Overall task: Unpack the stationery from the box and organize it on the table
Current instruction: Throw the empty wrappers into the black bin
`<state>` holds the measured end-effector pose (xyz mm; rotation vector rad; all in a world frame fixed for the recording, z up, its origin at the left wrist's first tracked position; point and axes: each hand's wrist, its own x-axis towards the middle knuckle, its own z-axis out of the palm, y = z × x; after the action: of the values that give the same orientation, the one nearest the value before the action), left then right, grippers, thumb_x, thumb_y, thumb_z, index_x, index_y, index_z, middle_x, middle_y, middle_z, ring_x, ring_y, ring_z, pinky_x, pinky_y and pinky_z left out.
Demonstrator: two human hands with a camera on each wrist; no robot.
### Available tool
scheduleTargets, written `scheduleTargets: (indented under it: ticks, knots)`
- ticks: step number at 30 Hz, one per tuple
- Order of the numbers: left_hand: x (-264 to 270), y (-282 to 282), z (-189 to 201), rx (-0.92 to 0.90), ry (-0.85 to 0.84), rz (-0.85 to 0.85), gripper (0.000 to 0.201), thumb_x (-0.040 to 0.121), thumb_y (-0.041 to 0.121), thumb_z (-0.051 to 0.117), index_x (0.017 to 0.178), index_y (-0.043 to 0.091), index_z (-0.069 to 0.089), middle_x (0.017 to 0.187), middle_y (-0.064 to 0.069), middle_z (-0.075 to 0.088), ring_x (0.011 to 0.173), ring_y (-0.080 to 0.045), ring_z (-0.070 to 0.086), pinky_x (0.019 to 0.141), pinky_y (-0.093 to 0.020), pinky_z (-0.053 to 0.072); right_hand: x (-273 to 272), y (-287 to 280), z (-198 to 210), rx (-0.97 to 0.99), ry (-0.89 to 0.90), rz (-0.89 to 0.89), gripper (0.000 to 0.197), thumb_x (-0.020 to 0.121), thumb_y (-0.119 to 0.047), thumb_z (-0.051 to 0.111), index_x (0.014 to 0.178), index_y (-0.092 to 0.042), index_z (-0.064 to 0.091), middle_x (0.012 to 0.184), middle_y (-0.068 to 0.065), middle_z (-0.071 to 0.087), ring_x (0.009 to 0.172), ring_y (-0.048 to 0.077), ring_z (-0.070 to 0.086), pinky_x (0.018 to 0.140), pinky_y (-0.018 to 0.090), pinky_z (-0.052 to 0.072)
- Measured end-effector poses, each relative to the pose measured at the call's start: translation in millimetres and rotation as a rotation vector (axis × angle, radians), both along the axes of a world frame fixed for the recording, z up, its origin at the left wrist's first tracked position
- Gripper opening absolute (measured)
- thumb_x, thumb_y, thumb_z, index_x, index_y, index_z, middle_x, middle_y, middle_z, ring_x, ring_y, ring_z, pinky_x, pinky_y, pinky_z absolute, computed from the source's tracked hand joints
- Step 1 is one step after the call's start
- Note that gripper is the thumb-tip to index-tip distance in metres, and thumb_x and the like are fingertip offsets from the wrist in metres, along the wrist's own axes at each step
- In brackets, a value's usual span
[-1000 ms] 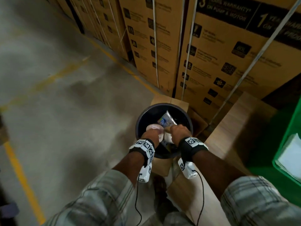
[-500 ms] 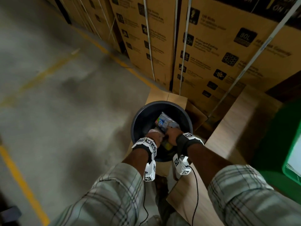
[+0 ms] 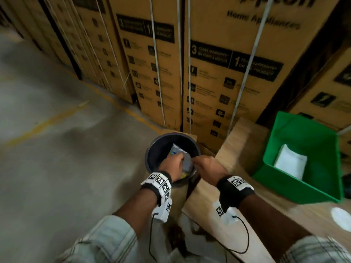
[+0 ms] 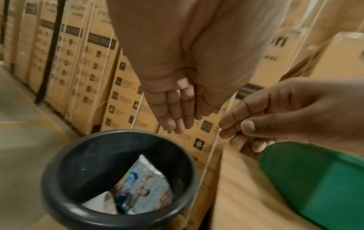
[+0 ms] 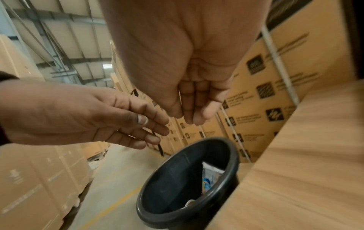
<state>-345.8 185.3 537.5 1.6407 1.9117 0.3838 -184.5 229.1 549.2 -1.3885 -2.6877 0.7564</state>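
Hands hover over the black bin (image 3: 152, 158) beside the desk (image 3: 237, 141) edge. Left grip (image 3: 171, 165) is empty, fingers relaxed and nearly straight; right grip (image 3: 207, 166) likewise, holding nothing. Printed packet (image 4: 143, 194) lies inside the bin. Green crate (image 3: 303, 141) sits on the desk's far right corner.

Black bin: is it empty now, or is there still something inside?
Not empty. The black bin holds a printed plastic packet leaning on its inner wall, with a white piece beside it. Both hands hang above the rim, holding nothing.
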Motion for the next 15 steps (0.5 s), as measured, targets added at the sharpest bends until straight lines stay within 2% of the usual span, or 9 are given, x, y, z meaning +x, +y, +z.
scheduleTargets:
  ticks: [2,6,11,15]
  knots:
    - [25.8,-23.6,14.8,0.101,-0.018,-0.061,0.030,0.093,0.017,0.045,0.120,0.017,0.058,0.120,-0.013,0.063,0.111,-0.033,0.058,0.092,-0.044,0.048,34.3,-29.7,13.8,0.094,0.031,-0.074,0.029,0.094,-0.019,0.048,0.120,-0.017,0.060,0.119,0.010,0.064,0.110,0.029,0.059,0.091,0.037,0.048]
    - [83.8,-65.8,35.7,0.212,-0.065,-0.204,0.035,0.096,0.016,0.044,0.129,0.014,0.055,0.129,-0.008,0.059,0.119,-0.024,0.055,0.098,-0.033,0.044,107.9,-91.9,29.6,0.268,0.046,-0.206,0.033,0.091,-0.025,0.055,0.122,-0.019,0.058,0.117,0.008,0.065,0.106,0.029,0.061,0.088,0.038,0.051]
    - [166.4,-98.1,45.6,0.243,-0.075,-0.370,0.033,0.095,0.022,0.045,0.126,0.016,0.057,0.126,-0.004,0.060,0.114,-0.021,0.056,0.096,-0.031,0.046,210.1,-164.6,31.7,0.367,0.077,-0.365,0.026,0.086,-0.024,0.060,0.112,-0.019,0.064,0.104,0.005,0.068,0.092,0.029,0.065,0.078,0.039,0.054]
    - [244.0,-112.8,57.0,0.258,-0.062,-0.558,0.034,0.095,0.019,0.045,0.126,0.012,0.058,0.127,-0.006,0.060,0.116,-0.022,0.054,0.096,-0.028,0.042,287.5,-208.7,28.3,0.404,0.094,-0.535,0.028,0.084,-0.019,0.063,0.112,-0.017,0.065,0.100,0.007,0.069,0.086,0.029,0.067,0.074,0.039,0.055]
